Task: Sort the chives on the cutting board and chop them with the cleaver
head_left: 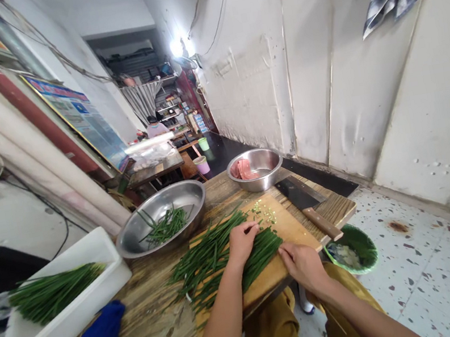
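The left hand [241, 241] lies palm down on a long bundle of green chives [218, 256], its grip loose and flat, fingers spread over the stalks rather than closed around them. The chives stretch across a wooden cutting board [289, 221] on the wooden desk [147, 325], cut ends toward a small scatter of chopped bits [266, 212]. The right hand [303, 263] rests at the near edge of the board, touching the ends of the chives, its grip slack and holding nothing. A cleaver [306, 204] lies on the board's far side, apart from both hands. Beyond stand a steel bowl with chives [162, 216], a smaller bowl of meat [255, 168] and a white tray of chives [62, 293].
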Motion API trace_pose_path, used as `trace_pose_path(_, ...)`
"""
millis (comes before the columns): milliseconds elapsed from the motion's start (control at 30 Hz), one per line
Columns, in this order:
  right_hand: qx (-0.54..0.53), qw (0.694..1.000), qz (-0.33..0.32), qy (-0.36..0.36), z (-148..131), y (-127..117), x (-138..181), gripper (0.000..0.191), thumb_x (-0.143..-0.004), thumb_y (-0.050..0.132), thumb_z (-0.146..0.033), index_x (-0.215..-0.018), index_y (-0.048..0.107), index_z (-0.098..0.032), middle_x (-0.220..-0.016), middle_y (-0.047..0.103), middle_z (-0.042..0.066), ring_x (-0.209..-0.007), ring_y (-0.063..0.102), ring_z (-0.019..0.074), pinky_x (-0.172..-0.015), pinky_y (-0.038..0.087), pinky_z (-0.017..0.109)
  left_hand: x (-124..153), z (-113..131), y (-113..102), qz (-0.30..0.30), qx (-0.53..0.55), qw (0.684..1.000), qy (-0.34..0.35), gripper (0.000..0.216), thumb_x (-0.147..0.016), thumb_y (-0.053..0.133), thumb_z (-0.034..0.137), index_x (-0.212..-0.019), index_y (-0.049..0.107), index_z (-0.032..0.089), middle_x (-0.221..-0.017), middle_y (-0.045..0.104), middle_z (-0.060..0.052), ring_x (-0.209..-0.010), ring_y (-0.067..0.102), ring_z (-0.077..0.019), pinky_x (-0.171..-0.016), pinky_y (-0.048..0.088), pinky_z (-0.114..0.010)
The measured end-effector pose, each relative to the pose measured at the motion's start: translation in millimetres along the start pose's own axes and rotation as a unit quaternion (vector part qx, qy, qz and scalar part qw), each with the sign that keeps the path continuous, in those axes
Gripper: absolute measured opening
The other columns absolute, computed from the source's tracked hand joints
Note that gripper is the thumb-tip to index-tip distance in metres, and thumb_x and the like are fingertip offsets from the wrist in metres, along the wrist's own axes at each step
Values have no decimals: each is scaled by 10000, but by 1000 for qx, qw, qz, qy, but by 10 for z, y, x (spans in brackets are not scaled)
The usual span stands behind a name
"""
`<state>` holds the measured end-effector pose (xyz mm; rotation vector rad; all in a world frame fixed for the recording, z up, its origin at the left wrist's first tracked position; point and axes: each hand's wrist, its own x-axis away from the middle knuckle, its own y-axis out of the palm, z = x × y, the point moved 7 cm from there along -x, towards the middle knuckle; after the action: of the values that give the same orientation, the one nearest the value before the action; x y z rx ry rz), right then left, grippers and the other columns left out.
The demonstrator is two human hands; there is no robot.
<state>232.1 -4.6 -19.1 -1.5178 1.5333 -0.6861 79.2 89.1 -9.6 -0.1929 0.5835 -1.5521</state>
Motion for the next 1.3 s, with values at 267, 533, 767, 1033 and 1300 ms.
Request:
trace_pose_path(267, 14, 1000, -15, 7, -14, -11, 6, 330, -936, 339, -276, -829, 636, -181, -777, 698, 53, -756, 652, 162, -631, 335, 233, 13, 3, 11, -1, -24, 1000, 16, 183, -781, 569, 222, -842, 732, 169, -785, 723, -21, -734, 658, -162, -745, 484, -267)
trace_pose_path(533, 11, 1000, -12, 7, -12, -16, -1, 325, -935, 347, -276, -808, 632, -184, -772, 697, 44, -744, 647, 151, -624, 326, 228, 14, 10, 23, -7, -35, 999, 11, 165, -772, 591, 219, -848, 730, 176, -900, 728, -34, -862, 665, -175, -845, 483, -287)
trace_pose_path(767, 14, 1000, -11, 8, -14, -20, -9, 323, -930, 353, -269, -815, 642, -185, -775, 700, 54, -753, 649, 166, -625, 331, 239, 17, -2, 18, -5, -21, 1000, 12, 183, -772, 593, 235, -871, 732, 171, -897, 728, -48, -858, 670, -187, -862, 488, -316)
trace_pose_path(1033, 8, 1000, -12, 7, -9, 3, -17, 327, -936, 340, -279, -856, 643, -184, -793, 702, 54, -767, 653, 170, -643, 347, 236, 14, -1, 15, -8, -28, 999, 13, 177, -772, 590, 238, -849, 733, 165, -881, 728, -52, -837, 670, -195, -836, 492, -320)
trace_pose_path(1300, 5, 1000, -15, 9, -23, -19, -5, 316, -928, 355, -259, -838, 646, -175, -787, 703, 69, -761, 648, 173, -643, 355, 240, 23, 22, 15, -9, -20, 1000, 8, 169, -770, 606, 217, -868, 733, 165, -919, 727, -53, -873, 671, -194, -875, 488, -328)
